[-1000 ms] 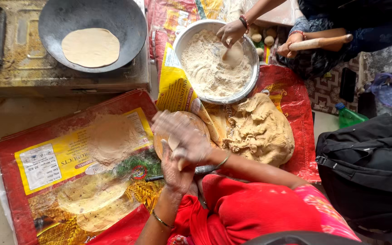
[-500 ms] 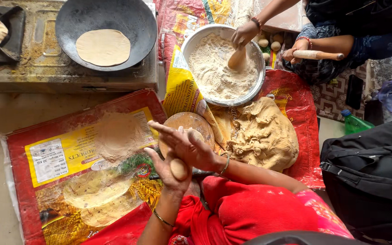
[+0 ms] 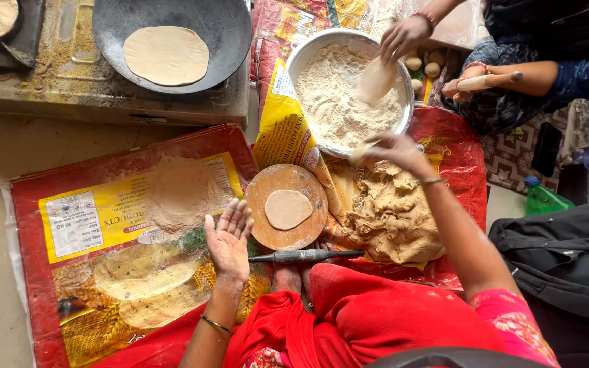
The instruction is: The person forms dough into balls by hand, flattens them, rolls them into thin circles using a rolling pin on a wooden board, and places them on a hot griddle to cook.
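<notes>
Right hand (image 3: 393,151) moved to flour bowl (image 3: 308,58) | fingertips blurred, perhaps pinching flour

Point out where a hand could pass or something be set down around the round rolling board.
Free: the sack left of the board, beyond the open left hand. Crowded: dough disc on the board, rolling pin below, dough heap right, flour bowl above under the right hand.

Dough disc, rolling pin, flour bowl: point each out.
Dough disc (image 3: 288,209): head view, disc centre.
Rolling pin (image 3: 305,255): head view, mid shaft.
Flour bowl (image 3: 294,65): head view, left rim.
</notes>
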